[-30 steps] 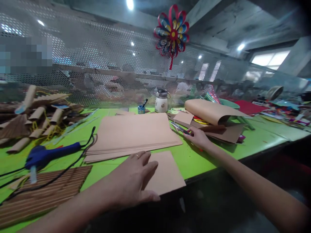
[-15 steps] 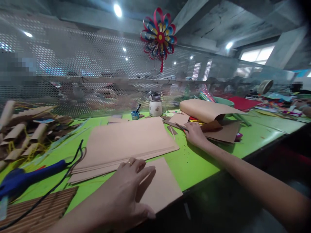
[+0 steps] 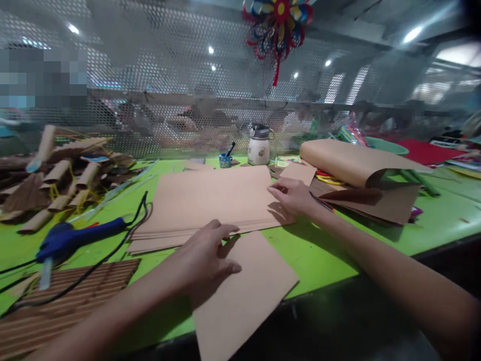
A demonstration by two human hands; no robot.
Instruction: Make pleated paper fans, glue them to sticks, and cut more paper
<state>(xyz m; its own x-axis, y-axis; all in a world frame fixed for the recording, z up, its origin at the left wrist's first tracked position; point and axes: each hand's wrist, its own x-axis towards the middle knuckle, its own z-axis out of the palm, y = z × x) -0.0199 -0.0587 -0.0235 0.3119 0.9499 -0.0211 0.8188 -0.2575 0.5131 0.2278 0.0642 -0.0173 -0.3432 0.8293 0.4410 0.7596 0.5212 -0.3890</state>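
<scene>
My left hand (image 3: 212, 253) is open, thumb and fingers apart, over a loose sheet of brown card (image 3: 250, 286) that overhangs the table's front edge. Behind it lies a stack of larger brown card sheets (image 3: 210, 193). My right hand (image 3: 293, 195) is at the right end of that stack, its fingers loosely bent and apart, holding nothing that I can see. A dark slim tool (image 3: 321, 201) with some red on it lies by the right wrist, partly hidden.
On the left are a blue glue gun (image 3: 80, 235) with a black cord, corrugated cardboard (image 3: 75, 301) and a heap of cardboard rolls (image 3: 56, 173). Behind stand a blue pot (image 3: 225, 159) and a white bottle (image 3: 258, 148). Curled brown paper (image 3: 345, 158) lies right.
My right hand has left the dark tool and moved left to the stack. The loose card has turned and now sticks out further over the front edge. The camera view has tilted down.
</scene>
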